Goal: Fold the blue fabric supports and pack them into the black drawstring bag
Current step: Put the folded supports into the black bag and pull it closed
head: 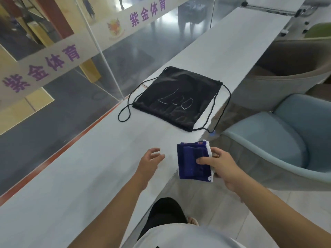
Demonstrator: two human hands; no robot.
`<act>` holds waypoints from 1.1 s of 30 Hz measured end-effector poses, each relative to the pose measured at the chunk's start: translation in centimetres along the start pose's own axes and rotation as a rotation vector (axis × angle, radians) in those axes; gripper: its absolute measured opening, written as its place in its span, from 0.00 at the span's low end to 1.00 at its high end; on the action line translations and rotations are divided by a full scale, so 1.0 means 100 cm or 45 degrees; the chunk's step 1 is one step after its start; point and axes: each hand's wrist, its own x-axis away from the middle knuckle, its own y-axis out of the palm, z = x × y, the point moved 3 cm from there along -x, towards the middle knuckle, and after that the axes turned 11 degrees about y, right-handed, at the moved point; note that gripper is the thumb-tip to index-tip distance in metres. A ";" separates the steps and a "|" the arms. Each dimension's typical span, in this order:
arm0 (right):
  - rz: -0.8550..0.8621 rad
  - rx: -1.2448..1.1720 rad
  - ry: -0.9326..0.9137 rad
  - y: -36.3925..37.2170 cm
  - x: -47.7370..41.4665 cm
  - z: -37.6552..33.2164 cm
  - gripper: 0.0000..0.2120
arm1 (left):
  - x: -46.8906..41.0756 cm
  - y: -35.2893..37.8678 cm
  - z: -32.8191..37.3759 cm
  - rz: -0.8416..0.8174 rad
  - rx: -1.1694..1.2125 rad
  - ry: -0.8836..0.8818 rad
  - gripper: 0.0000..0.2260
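Right hand (221,165) grips folded blue fabric supports (194,161); left hand (149,162) hovers relaxed; flat black drawstring bag (179,97) lies farther along the pale counter (80,176).

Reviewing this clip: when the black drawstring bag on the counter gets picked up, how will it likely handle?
The black drawstring bag lies flat and limp on the counter, so it is probably thin, floppy and light. Its loose cords would likely trail; one hangs off the counter's edge and might snag.
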 end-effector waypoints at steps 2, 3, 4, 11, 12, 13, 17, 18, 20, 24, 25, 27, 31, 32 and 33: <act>0.030 -0.037 -0.004 -0.015 -0.012 -0.012 0.18 | -0.036 -0.008 0.004 0.065 -0.262 0.064 0.11; 0.046 -0.060 -0.003 -0.022 -0.019 -0.017 0.18 | -0.056 -0.012 0.007 0.081 -0.395 0.101 0.12; 0.064 -0.085 0.003 -0.027 -0.025 -0.022 0.18 | -0.077 -0.016 0.010 0.078 -0.537 0.141 0.14; 0.185 -0.217 0.071 -0.063 -0.067 -0.066 0.24 | -0.216 -0.022 0.037 -0.109 -1.424 0.201 0.30; 0.198 -0.230 0.082 -0.067 -0.071 -0.073 0.25 | -0.232 -0.023 0.041 -0.153 -1.514 0.211 0.31; 0.206 -0.243 0.089 -0.073 -0.076 -0.078 0.24 | -0.246 -0.025 0.046 -0.199 -1.590 0.227 0.32; 0.248 -0.285 0.125 -0.089 -0.094 -0.091 0.15 | -0.291 -0.029 0.050 -0.485 -1.876 0.338 0.33; 0.259 -0.291 0.134 -0.092 -0.099 -0.093 0.15 | -0.297 -0.030 0.049 -0.550 -1.903 0.359 0.33; 0.278 -0.296 0.159 -0.094 -0.109 -0.095 0.15 | -0.305 -0.036 0.047 -0.634 -1.874 0.376 0.33; 0.254 -0.335 0.215 -0.096 -0.129 -0.102 0.20 | -0.302 -0.043 0.039 -0.566 -1.851 0.346 0.32; 0.239 -0.349 0.222 -0.096 -0.135 -0.105 0.25 | -0.299 -0.041 0.037 -0.525 -1.868 0.313 0.31; 0.207 -0.366 0.236 -0.096 -0.146 -0.111 0.34 | -0.286 -0.033 0.032 -0.442 -1.899 0.226 0.30; 0.207 -0.268 0.209 -0.104 -0.157 -0.130 0.20 | -0.246 0.008 0.026 -0.319 -1.903 0.051 0.30; 0.205 -0.241 0.195 -0.109 -0.157 -0.136 0.18 | -0.234 0.023 0.026 -0.305 -1.868 0.015 0.31; 0.196 -0.226 0.186 -0.114 -0.157 -0.142 0.17 | -0.222 0.040 0.026 -0.283 -1.807 -0.022 0.31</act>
